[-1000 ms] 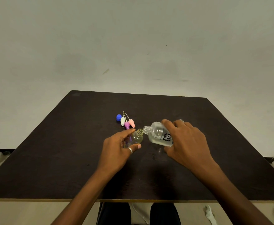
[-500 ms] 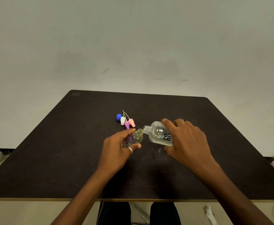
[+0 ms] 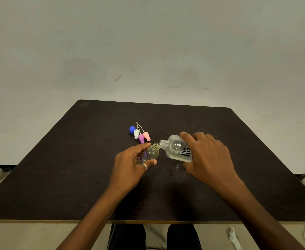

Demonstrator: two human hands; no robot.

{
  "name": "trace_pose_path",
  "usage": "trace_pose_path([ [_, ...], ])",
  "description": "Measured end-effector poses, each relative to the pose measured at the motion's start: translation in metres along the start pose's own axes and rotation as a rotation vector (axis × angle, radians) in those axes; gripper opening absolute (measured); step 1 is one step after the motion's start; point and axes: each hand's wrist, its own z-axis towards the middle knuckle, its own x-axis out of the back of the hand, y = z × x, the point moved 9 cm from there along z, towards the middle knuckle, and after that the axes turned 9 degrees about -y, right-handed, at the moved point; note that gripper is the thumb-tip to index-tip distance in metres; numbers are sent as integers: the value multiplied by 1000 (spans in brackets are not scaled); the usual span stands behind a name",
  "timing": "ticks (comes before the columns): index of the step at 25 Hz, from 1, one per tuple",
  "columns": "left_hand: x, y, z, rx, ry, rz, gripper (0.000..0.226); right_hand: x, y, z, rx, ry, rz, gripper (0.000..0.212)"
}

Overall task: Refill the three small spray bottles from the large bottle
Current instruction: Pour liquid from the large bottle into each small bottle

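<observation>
1. Large bottle (image 3: 178,148): clear, printed "re-nu", uncapped, tipped toward the left with threaded neck down and touching the mouth of the small spray bottle (image 3: 151,153). Held by the right hand (image 3: 205,156), fingers wrapped over the top of the body and clamped on it, thumb hidden beneath.
2. Small spray bottle: clear, open-necked, tilted to meet the pour, pinched between thumb and fingertips of the left hand (image 3: 132,164); ringed finger curled under the base. Apparently lifted just off the table (image 3: 58,168); contact cannot be told.
3. Handling, as judged: both bottles rigid and smooth, likely light, slippery if wetted. Glass or plastic cannot be told; treat as breakable.
4. Grip points, as judged: large bottle across the widest part of the body, behind the neck, for tilt control. Small bottle at the body below the shoulder, mouth left clear of fingertips.
5. Beyond the left fingertips, grouped on the table: blue cap (image 3: 132,129), white spray head (image 3: 136,133), purple spray head (image 3: 141,138), pink spray head (image 3: 146,136), dip tubes pointing away.
6. Other two small bottles: not made out with certainty.
7. Change against the frames one second and half a second back: practically none. Same grips, same tilt, necks joined as before; pour continuing.
</observation>
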Motion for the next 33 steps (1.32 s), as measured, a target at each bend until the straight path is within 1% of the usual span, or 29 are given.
trace_pose_path([
  [8, -1, -1, 1, 8, -7, 13, 64, -1, 0, 0, 0, -8, -5, 78],
  [17, 1, 0, -2, -1, 19, -37, 63, -2, 0, 0, -4, 4, -18, 76],
  [33, 1, 2, -2, 6, 12, -7, 63, 0, 0, 0, -6, -2, -15, 78],
])
